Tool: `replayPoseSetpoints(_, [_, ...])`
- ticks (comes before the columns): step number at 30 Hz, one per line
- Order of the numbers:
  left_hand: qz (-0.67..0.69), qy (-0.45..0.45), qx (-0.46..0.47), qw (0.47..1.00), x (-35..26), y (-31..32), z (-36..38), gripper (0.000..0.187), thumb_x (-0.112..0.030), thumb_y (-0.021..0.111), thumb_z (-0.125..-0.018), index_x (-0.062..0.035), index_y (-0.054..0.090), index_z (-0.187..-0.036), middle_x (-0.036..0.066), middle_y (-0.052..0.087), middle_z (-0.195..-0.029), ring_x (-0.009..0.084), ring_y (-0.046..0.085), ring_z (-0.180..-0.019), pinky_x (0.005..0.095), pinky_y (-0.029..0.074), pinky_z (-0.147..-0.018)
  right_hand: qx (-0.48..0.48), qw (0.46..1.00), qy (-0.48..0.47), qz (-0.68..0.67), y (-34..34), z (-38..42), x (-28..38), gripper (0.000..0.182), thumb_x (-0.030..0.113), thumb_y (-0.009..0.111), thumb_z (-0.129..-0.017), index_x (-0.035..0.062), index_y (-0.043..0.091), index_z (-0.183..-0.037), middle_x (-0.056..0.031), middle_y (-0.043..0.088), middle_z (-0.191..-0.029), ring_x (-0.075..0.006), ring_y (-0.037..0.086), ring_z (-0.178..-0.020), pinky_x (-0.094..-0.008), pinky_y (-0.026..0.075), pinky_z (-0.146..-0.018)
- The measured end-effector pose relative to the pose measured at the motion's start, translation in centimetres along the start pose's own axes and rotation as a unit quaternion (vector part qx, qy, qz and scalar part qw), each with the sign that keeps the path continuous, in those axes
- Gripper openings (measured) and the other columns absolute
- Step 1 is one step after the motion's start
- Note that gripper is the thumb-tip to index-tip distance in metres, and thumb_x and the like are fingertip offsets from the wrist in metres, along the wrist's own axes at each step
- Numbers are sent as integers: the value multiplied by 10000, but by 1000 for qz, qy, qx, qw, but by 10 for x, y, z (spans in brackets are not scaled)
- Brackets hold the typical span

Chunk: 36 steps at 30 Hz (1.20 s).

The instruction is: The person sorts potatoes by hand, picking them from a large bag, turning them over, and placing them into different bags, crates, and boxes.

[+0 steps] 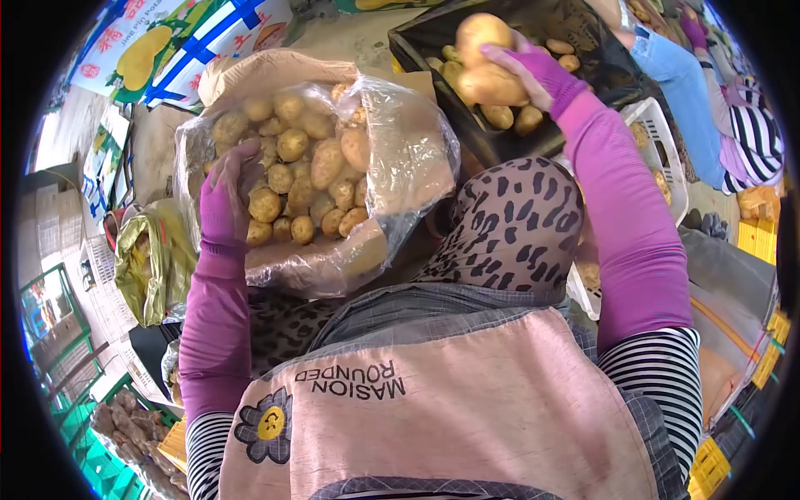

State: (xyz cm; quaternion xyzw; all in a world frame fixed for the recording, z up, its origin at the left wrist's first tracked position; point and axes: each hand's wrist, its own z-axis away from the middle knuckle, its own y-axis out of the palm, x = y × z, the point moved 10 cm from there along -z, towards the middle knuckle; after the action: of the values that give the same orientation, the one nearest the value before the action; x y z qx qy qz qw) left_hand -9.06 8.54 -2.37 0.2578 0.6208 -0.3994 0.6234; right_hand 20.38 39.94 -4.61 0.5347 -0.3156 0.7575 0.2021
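My right hand (533,71) is closed round two large potatoes, an upper potato (482,37) and a lower potato (490,85). It is above a black-lined crate (446,125) with several potatoes inside. My left hand (235,179) lies at the left side of an open carton (408,158) lined with clear plastic (304,275). Its fingers are stretched over the edge of the heap of potatoes (292,145) in the carton, and it grips nothing that I can see. Purple sleeves cover both forearms.
A white crate (679,196) with potatoes stands right of my knee. Another person's leg in jeans (679,92) is at the upper right. A yellow-green plastic bag (142,262) sits at left. Printed potato cartons (158,58) lie at the upper left.
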Motion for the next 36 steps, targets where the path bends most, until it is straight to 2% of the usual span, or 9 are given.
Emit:
replayPoseSetpoints(4, [67, -186, -26, 980, 92, -31, -13, 610, -487, 313, -1003, 31, 617, -1108, 150, 627, -1146, 221, 588, -1058, 331, 447, -957, -86, 959, 139, 230, -93, -2, -140, 720, 352, 666, -846, 59, 333, -1413, -142, 486, -1303, -241, 479, -1185, -349, 397, -984])
replayPoseSetpoints(6, [70, -268, 36, 960, 161, -51, -25, 692, -555, 277, -983, 38, 577, -1176, 138, 629, -1138, 210, 606, -1041, 292, 467, -950, -94, 956, 277, 32, -72, 29, -144, 721, 413, 615, -881, 185, 255, -1463, -111, 386, -1414, -314, 412, -1260, -464, 357, -1013])
replayPoseSetpoints(9, [-85, -394, 27, 915, 208, -80, -27, 344, -270, 454, -944, -32, 639, -1110, 66, 634, -1120, 146, 576, -979, 276, 451, -881, -90, 977, 188, 41, -51, 7, -107, 620, 395, 557, -924, 194, 317, -1460, -89, 437, -1381, -245, 455, -1227, -414, 367, -1026])
replayPoseSetpoints(12, [-213, -173, 100, 956, 258, -116, -86, 481, -172, 542, -834, -43, 495, -1295, 138, 519, -1296, 190, 478, -1197, 289, 378, -1004, 14, 998, 54, 26, 35, 26, 27, 497, 276, 486, -976, 92, 375, -1424, -121, 446, -1368, -194, 463, -1215, -338, 362, -1029])
replayPoseSetpoints(14, [-147, -141, -18, 979, 231, -111, -113, 639, -213, 585, -808, -72, 383, -1398, 197, 412, -1403, 252, 410, -1295, 304, 340, -1054, 105, 975, 2, -198, 103, 48, 80, 509, 250, 475, -969, -9, 368, -1394, -155, 416, -1407, -239, 439, -1273, -358, 328, -1080])
replayPoseSetpoints(18, [-665, -241, -82, 702, 154, -96, -140, 817, -301, 680, -799, -162, 234, -1469, 256, 181, -1499, 392, 404, -1293, 405, 435, -993, 225, 953, -26, -200, 211, 61, 92, 530, 118, 608, -879, 16, 411, -1360, -180, 507, -1320, -270, 540, -1181, -384, 436, -998])
replayPoseSetpoints(25, [-570, -200, -95, 791, 153, -118, -165, 902, -309, 744, -706, -126, 270, -1451, 297, 312, -1414, 376, 487, -1228, 409, 427, -1036, 204, 972, -105, 58, 221, 44, 66, 507, 172, 636, -878, 34, 455, -1330, -196, 553, -1238, -300, 581, -1114, -384, 472, -944])
replayPoseSetpoints(28, [-13, -258, -79, 963, 177, -99, -144, 713, -246, 659, -811, -113, 320, -1425, 186, 485, -1288, 330, 523, -1189, 452, 498, -928, 202, 978, -55, -11, 219, 42, 55, 479, 172, 635, -883, 29, 473, -1311, -193, 564, -1229, -292, 586, -1109, -379, 476, -940])
replayPoseSetpoints(36, [406, -270, 145, 861, 55, 20, -41, 585, -347, 603, -887, -31, 387, -1329, 189, 512, -1277, 289, 576, -1119, 420, 555, -848, 126, 928, -270, 224, 228, 56, 93, 444, 199, 560, -877, 16, 494, -1276, -172, 544, -1275, -338, 518, -1192, -430, 399, -1033])
